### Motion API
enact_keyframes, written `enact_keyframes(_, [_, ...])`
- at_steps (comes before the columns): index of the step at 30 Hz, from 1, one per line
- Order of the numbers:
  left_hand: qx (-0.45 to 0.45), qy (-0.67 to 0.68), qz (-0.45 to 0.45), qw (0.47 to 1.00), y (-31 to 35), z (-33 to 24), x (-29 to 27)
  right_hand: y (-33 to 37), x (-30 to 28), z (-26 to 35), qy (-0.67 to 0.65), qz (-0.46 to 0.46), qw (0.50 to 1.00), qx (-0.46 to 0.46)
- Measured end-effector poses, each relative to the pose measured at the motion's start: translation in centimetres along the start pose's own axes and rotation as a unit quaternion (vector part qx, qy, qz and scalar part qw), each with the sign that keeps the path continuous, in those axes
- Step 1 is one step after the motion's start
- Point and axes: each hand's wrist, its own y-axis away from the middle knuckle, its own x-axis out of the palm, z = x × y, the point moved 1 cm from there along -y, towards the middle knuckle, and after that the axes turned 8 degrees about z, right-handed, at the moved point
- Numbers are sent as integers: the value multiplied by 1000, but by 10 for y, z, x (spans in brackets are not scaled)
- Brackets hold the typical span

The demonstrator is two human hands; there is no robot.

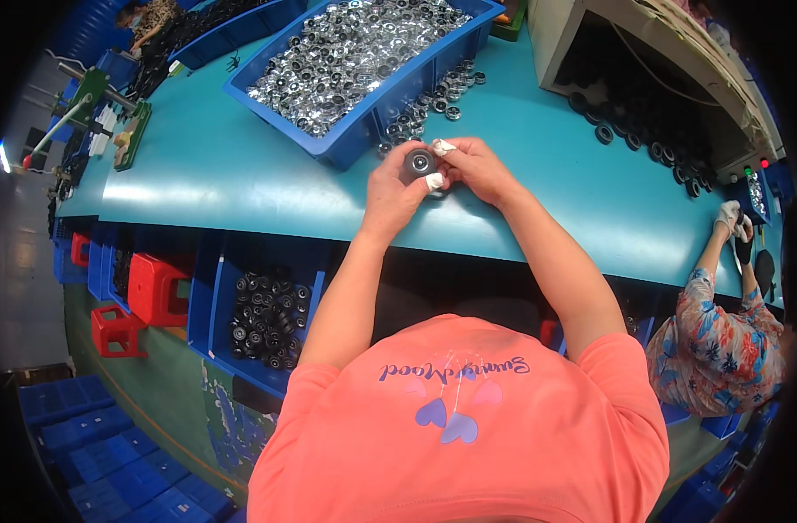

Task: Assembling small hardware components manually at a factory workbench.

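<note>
In front of my chest, just above the table's near edge, a small black wheel (420,163) with a silvery centre is held between both hands. My left hand (388,200) is closed round its left side, the white-wrapped thumb lying below it. From the right, my right hand (483,173) closes in on the same wheel, its thumb also wrapped in white; its other fingers are partly hidden. Just beyond my hands lie loose silvery hubs (452,113), beside a large blue bin (350,148) heaped with more of them.
Black rings (604,133) lie beside an open-fronted box (546,65) on the teal table (267,192). Below the edge, a blue crate (208,301) holds black wheels. A hand press (89,96) stands far left, red stools (159,288) beneath. A co-worker in a flowered top (712,349) works at right.
</note>
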Motion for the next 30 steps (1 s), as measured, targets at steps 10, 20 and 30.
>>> enact_keyframes(10, [82,-146,-82,982,14,-8,-4,11,-4,18,74,18,996,36])
enact_keyframes(20, [-280,-672,-163,665,262,-3,-212,80,-176,75,614,-434,659,-3])
enact_keyframes(30, [-3,-291,-97,952,125,-60,-65,70,-180,61,686,-450,563,-98])
